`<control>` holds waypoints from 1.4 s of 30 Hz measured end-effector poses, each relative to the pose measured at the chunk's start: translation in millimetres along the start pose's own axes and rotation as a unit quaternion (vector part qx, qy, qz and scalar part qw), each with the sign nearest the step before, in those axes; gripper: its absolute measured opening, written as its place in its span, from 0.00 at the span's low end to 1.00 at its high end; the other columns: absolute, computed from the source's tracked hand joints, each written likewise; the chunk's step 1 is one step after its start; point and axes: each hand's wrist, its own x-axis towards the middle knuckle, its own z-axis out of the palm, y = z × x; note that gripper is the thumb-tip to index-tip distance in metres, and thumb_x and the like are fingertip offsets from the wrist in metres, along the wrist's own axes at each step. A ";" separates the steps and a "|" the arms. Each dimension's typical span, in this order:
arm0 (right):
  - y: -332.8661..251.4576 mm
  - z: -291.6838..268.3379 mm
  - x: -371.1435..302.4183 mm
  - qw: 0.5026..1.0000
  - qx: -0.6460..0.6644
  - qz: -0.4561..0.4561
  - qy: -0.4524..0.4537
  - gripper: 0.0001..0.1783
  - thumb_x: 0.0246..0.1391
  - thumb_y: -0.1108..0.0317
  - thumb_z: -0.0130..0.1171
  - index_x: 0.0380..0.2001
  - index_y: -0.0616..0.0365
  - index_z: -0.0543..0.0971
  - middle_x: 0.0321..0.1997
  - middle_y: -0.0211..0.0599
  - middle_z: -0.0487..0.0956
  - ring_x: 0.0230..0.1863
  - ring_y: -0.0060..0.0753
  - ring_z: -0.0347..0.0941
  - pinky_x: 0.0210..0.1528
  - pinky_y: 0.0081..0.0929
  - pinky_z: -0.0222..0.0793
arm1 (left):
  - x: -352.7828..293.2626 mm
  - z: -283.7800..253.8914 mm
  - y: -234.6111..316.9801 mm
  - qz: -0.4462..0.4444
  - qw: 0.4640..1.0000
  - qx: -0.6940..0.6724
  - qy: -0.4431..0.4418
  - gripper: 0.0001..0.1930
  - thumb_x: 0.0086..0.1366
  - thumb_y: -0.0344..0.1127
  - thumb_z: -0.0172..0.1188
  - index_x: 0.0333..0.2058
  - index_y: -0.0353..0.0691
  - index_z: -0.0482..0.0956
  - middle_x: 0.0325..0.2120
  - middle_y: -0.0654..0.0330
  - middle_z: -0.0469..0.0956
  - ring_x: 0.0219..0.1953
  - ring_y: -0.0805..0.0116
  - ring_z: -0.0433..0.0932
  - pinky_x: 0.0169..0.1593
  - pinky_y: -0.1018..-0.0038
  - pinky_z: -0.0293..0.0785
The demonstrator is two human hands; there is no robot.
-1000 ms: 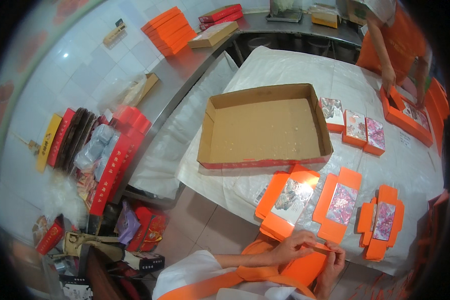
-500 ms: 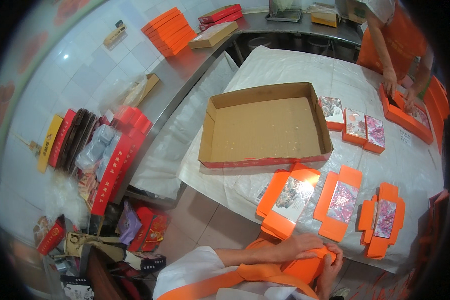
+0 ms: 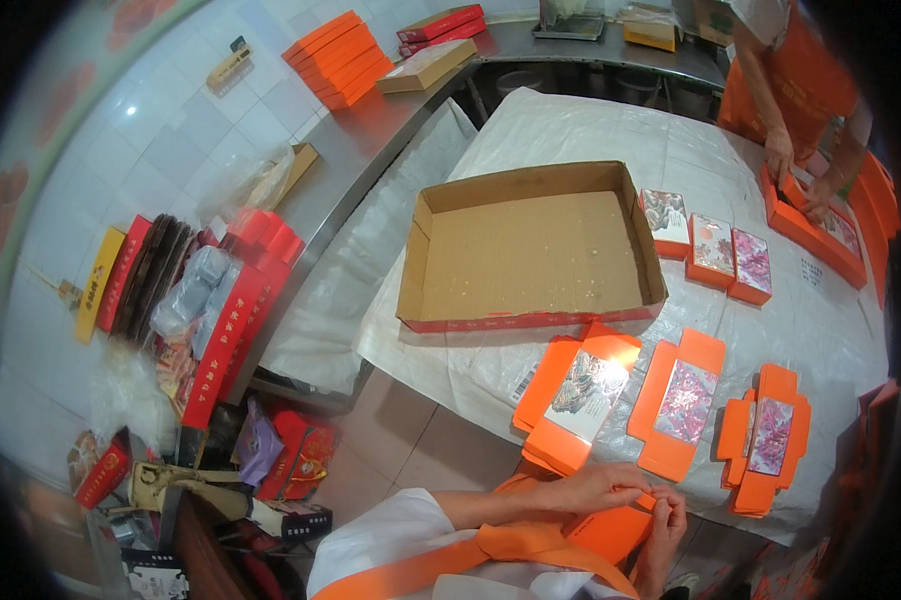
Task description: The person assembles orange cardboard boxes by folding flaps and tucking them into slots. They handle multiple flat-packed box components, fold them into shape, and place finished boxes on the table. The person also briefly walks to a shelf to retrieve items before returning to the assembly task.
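Note:
At the near table edge, both my hands work on an orange folding carton (image 3: 610, 533) held close against my body. My left hand (image 3: 606, 488) reaches across its top, with fingers bent over the upper edge. Curled around the right end, my right hand (image 3: 664, 522) grips a flap there. Just beyond lie flat orange carton blanks with printed panels: a stack with a landscape panel (image 3: 585, 395), another with a pink blossom panel (image 3: 682, 400), and a narrower stack (image 3: 770, 437) on the right.
A large shallow cardboard tray (image 3: 530, 255) holds crumbs in the middle of the white-covered table (image 3: 510, 130). Three folded boxes (image 3: 710, 248) stand to its right. At the far right a co-worker's hands (image 3: 818, 195) reach into a long orange box (image 3: 820, 240). A steel counter (image 3: 360, 150) runs along the left.
My fingers have shifted at the carton's upper right corner, and more of its orange face shows. The co-worker's hands have moved slightly at the long box.

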 end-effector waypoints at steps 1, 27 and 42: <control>0.1 1.2 -0.9 1.000 0.008 -0.006 -0.007 0.07 0.59 0.67 0.49 0.33 0.60 0.72 0.39 0.36 0.73 0.44 0.27 0.67 0.52 0.26 0.59 | 0.1 -1.0 -1.3 -0.003 1.000 -0.004 -0.010 0.13 0.65 0.33 0.51 0.45 0.36 0.73 0.40 0.56 0.74 0.44 0.63 0.74 0.46 0.73 0.69; -73.7 54.0 36.7 0.930 -0.206 -0.220 -0.212 0.11 0.51 0.79 0.51 0.39 0.63 0.75 0.57 0.53 0.66 0.57 0.47 0.66 0.57 0.34 0.61 | -12.8 -58.7 32.1 -0.094 0.992 0.078 -0.042 0.28 0.50 0.40 0.68 0.46 0.39 0.64 0.40 0.55 0.72 0.46 0.58 0.72 0.47 0.66 0.68; -87.4 67.0 181.6 0.947 -0.252 -0.167 -0.107 0.15 0.58 0.67 0.51 0.46 0.63 0.72 0.49 0.41 0.75 0.50 0.32 0.72 0.51 0.27 0.67 | -5.8 -128.9 -81.7 -0.081 0.884 -0.294 0.355 0.25 0.65 0.32 0.50 0.59 0.35 0.57 0.57 0.55 0.61 0.58 0.67 0.62 0.59 0.72 0.59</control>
